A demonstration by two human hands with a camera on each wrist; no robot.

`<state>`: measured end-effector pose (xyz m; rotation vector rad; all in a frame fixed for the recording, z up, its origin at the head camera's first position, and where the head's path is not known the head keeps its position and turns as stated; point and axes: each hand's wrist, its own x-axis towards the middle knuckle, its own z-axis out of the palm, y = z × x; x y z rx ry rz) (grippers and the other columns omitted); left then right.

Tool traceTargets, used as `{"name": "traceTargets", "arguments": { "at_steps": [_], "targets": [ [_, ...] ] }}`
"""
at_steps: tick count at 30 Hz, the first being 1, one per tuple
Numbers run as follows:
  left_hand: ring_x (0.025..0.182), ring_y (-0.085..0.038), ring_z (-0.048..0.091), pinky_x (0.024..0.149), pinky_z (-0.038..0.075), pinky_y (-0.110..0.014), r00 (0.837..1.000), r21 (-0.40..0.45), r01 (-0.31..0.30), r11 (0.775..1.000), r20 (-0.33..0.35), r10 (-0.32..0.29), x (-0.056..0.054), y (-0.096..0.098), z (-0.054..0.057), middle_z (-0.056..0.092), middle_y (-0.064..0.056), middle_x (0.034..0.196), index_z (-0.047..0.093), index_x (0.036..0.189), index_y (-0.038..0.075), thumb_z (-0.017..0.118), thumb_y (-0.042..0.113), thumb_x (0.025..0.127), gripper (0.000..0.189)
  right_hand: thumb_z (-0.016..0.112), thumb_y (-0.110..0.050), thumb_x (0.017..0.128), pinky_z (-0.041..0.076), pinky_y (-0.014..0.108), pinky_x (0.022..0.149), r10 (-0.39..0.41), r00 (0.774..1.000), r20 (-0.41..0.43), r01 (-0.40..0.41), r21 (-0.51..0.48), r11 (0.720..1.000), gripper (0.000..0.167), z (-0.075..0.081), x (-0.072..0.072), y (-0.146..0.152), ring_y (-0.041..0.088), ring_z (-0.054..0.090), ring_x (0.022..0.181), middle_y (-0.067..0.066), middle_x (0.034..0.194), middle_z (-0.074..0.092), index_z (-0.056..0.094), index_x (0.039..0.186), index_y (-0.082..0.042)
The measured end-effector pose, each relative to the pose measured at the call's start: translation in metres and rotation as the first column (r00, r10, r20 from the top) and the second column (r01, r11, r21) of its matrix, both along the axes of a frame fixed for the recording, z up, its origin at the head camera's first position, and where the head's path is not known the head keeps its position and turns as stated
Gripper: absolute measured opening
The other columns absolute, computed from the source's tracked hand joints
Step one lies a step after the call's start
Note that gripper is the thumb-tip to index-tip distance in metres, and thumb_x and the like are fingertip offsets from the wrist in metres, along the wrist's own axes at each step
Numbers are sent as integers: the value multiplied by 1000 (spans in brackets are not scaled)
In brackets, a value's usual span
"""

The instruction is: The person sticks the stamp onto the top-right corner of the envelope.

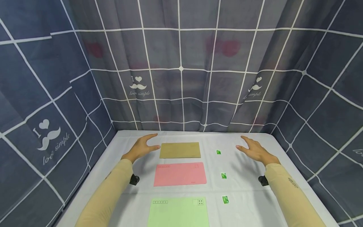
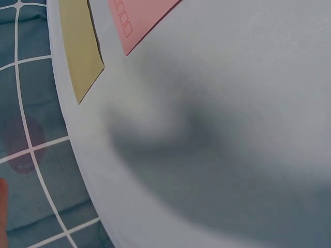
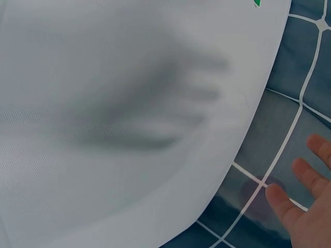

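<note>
My left hand (image 1: 141, 147) hovers over the white table to the left of a brown envelope (image 1: 180, 150), thumb and fingers spread apart and holding nothing. On the far right side my right hand (image 1: 255, 150) is also raised, its fingers extended and nothing in them. Below the brown envelope lies a pink envelope (image 1: 180, 174), and nearest the front a light green envelope (image 1: 178, 212), cut off by the view's edge. Three small green stamps lie in a column between the envelopes and my right hand: a far stamp (image 1: 218, 152), a middle stamp (image 1: 223, 175) and a near stamp (image 1: 225, 199).
A white cloth (image 1: 244, 208) covers the table. Dark blue-grey curtains (image 1: 195, 85) with white grid lines enclose it at the back and both sides. Dark wrist cameras (image 1: 134, 180) sit under both sleeves. Shadows of the hands fall on the cloth.
</note>
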<state>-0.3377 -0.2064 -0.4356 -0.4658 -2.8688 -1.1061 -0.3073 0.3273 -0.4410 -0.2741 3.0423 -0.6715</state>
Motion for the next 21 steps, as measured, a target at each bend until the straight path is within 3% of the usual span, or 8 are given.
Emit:
{"name": "traceTargets", "arguments": {
  "at_steps": [15, 21],
  "targets": [
    [149, -36, 33, 119, 30, -61, 1000, 23, -8, 1000, 26, 7, 0, 3, -4, 42, -9, 158, 47, 150, 25, 75, 45, 87, 72, 46, -59, 100, 24, 72, 113, 33, 999, -9, -33, -1, 999, 84, -2, 1, -3, 55, 28, 142, 31, 157, 31, 26, 156, 1],
    [149, -33, 32, 119, 29, -61, 999, 37, -8, 999, 46, 6, 1, 5, -6, 41, -6, 159, 46, 150, 28, 74, 54, 85, 75, 47, -57, 100, 22, 71, 115, 53, 998, -14, -53, 4, 999, 81, -2, 2, -4, 53, 28, 143, 30, 157, 32, 30, 155, 0]
  ]
}}
